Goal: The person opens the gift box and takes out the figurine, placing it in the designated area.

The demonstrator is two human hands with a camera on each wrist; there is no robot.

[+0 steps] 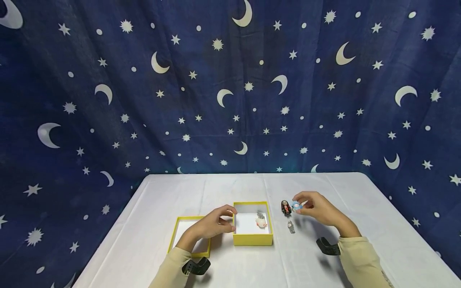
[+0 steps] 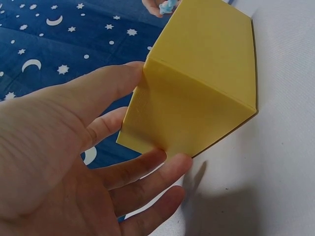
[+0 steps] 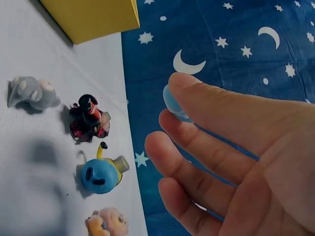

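Observation:
My left hand (image 1: 212, 224) holds the left wall of an open yellow box (image 1: 253, 240) with a white inside. Its thumb is at the rim and its fingers (image 2: 177, 164) lie along the side. A small pale pink and grey figurine (image 1: 261, 222) lies in the box. To the right, my right hand (image 1: 318, 208) pinches a small light-blue figurine (image 1: 296, 205) between thumb and forefinger, above the table. Beside it are a black-and-red figurine (image 1: 286, 208) and a grey one (image 1: 291, 227). The held figurine is mostly hidden by the thumb in the right wrist view.
A yellow-edged lid or tray (image 1: 174, 236) lies left of the box, partly under my left wrist. The right wrist view also shows a blue-and-yellow figurine (image 3: 101, 176) and a peach-coloured one (image 3: 109, 223). Behind the white table (image 1: 324, 182) hangs a blue starry curtain (image 1: 230, 80).

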